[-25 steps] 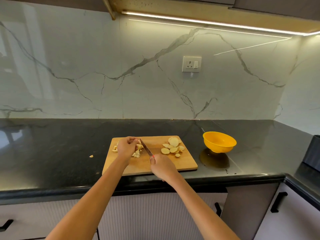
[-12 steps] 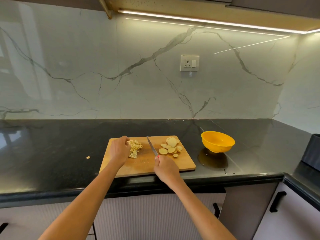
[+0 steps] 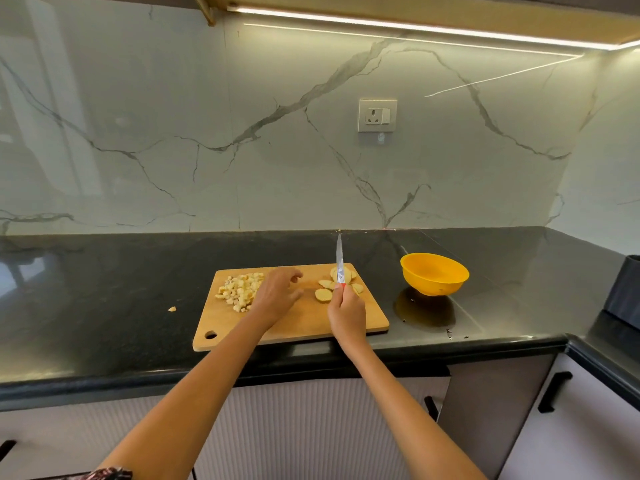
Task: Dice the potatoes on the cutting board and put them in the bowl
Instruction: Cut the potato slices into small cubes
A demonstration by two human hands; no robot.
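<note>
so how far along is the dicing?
Partly done. A pile of diced potato sits at the left of the cutting board. The right hand holds the knife blade-up; the left hand hovers open mid-board. Left: several round slices are uncut, the yellow bowl looks empty, and one stray piece lies on the counter.

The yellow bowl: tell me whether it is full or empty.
Empty, as far as the head view shows: the yellow bowl shows only bare yellow inside, while the diced potato and potato slices lie on the cutting board.
</note>
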